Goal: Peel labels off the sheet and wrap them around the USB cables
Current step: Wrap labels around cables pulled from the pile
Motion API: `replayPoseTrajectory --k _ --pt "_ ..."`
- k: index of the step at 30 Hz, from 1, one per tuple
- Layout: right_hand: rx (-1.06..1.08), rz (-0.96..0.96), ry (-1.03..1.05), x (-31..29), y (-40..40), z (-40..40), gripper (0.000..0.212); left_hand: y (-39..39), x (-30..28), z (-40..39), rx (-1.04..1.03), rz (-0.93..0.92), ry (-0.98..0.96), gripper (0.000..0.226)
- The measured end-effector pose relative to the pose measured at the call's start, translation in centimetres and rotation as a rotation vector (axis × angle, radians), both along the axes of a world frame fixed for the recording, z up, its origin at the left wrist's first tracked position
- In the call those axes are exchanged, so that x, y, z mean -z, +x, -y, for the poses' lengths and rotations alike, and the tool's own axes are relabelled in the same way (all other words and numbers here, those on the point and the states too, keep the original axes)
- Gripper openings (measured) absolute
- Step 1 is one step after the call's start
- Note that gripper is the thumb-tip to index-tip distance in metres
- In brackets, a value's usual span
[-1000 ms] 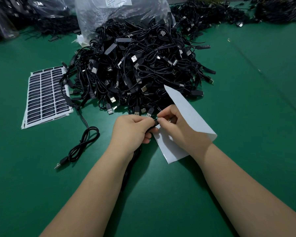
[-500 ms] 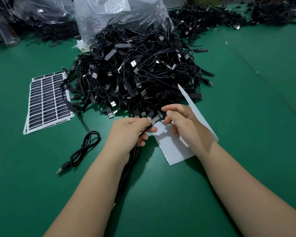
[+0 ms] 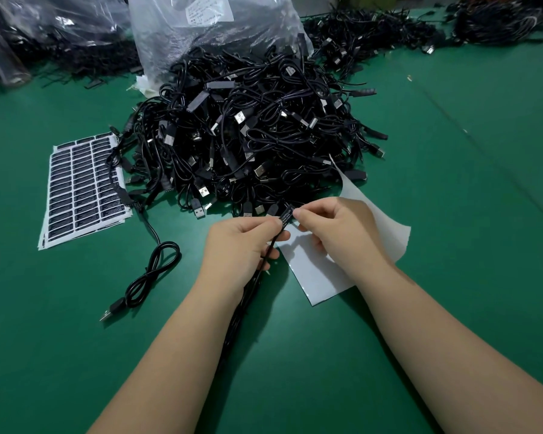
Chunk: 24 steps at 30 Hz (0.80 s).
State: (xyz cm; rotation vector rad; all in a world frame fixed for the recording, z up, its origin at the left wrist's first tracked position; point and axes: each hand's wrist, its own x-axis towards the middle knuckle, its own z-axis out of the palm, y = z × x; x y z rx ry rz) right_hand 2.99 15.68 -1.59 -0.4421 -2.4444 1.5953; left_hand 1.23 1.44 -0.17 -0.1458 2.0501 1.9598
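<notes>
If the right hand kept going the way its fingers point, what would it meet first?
The right hand points left at the label it pinches; straight on, it would likely meet the left hand, whose fingertips hold the cable just beside it.

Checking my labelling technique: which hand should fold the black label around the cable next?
Probably the right hand: its fingertips already pinch the small black printed label, while the left hand grips the thin black USB cable, steadying it.
</notes>
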Motion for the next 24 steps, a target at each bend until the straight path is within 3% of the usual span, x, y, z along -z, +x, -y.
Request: replayPoseTrajectory --k 14,24 --pt "-0.084 -0.110 -0.206 -0.45 0.15 0.58 0.007 0.14 -0.07 -0.50 -0.039 -0.021 -0.074 0.028" --pt "-0.119 -0.117 -0.162 0.24 0.06 -0.10 0.008 0.29 -0.35 -0.38 -0.006 -0.031 -0.060 0.030"
